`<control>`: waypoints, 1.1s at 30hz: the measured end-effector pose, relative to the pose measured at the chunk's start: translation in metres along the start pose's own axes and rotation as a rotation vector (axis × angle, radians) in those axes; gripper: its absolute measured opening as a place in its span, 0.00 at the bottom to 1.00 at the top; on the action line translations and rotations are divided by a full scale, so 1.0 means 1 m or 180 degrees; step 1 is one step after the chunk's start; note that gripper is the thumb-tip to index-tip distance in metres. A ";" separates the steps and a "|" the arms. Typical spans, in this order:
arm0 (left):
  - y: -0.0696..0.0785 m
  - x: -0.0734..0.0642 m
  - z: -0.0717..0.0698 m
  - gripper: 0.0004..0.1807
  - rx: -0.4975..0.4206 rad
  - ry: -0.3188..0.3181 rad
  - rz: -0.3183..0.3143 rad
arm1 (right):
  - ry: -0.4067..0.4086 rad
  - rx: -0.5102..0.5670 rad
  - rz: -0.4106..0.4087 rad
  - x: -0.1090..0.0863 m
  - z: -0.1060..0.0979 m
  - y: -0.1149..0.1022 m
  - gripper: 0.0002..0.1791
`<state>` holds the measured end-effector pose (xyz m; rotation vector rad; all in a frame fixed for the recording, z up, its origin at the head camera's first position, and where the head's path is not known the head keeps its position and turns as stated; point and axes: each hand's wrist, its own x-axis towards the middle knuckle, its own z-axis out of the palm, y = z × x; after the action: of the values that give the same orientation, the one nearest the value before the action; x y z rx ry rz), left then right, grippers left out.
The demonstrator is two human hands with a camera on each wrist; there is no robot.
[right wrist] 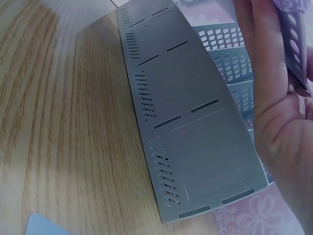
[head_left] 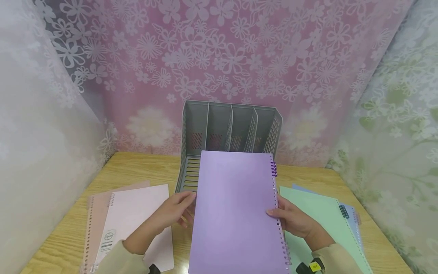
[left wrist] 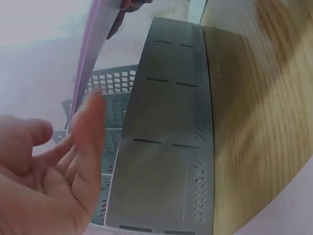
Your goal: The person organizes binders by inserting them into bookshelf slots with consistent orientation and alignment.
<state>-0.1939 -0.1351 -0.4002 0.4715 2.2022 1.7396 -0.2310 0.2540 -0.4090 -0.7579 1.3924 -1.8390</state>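
A purple spiral notebook (head_left: 236,213) is held up in front of the grey file organizer (head_left: 219,127), hiding much of its lower part. My right hand (head_left: 295,215) grips its coil-side edge, thumb on the cover and fingers behind. In the right wrist view the punched edge (right wrist: 293,41) sits between that thumb and the fingers. My left hand (head_left: 176,209) is at the notebook's left edge, fingers loosely extended. The left wrist view shows this hand (left wrist: 54,171) with its fingertips right by the notebook's lower corner, thumb apart.
On the left of the wooden table (head_left: 164,163) a pale pink notebook (head_left: 140,213) overlaps a darker pink one (head_left: 99,207). To the right, a green notebook (head_left: 315,213) lies over a blue one (head_left: 352,217). A floral curtain (head_left: 219,49) hangs behind the organizer.
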 end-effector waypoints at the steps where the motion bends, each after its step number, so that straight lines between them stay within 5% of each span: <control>1: 0.001 0.001 0.000 0.29 0.0090 0.0119 0.0065 | 0.0015 0.0016 0.0006 0.000 0.000 0.000 0.35; 7: -0.001 0.008 -0.003 0.15 0.0714 0.1166 0.0389 | 0.0019 0.0052 -0.0045 -0.002 0.001 -0.002 0.35; 11: -0.009 0.014 -0.007 0.25 0.1330 0.1683 0.0592 | 0.0018 0.0045 -0.0077 -0.002 0.001 -0.004 0.35; 19: -0.025 0.022 -0.016 0.46 0.1186 0.1269 0.0397 | 0.0045 -0.0002 -0.0061 -0.002 0.003 -0.006 0.35; 33: -0.039 0.030 -0.019 0.47 0.0750 0.0901 0.0119 | 0.0103 -0.0034 -0.0045 -0.002 0.002 -0.006 0.34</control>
<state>-0.2314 -0.1469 -0.4347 0.3363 2.6303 1.6595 -0.2288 0.2553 -0.4029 -0.7480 1.4218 -1.8637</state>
